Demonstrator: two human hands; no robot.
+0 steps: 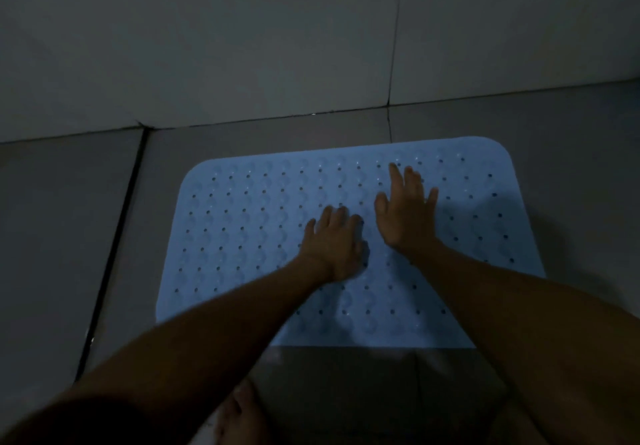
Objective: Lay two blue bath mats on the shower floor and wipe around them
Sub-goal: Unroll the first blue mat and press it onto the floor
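Both hands flat and gripping nothing — left hand [332,242] and right hand [407,210] press mid-mat on the blue bath mat [242,236] near the floor's [69,236] far edge — and uneven pressure could leave suction cups unstuck.

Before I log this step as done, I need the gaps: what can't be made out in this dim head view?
- Second mat: none in view; only one pale blue perforated rubber bath mat shows.
- Mat's near right corner: covered by the right forearm.
- Mat under the left hand and right hand: hidden by the flat palms.
- Wiping cloth: none visible.
- Grey tiled floor: too dark to judge wetness.
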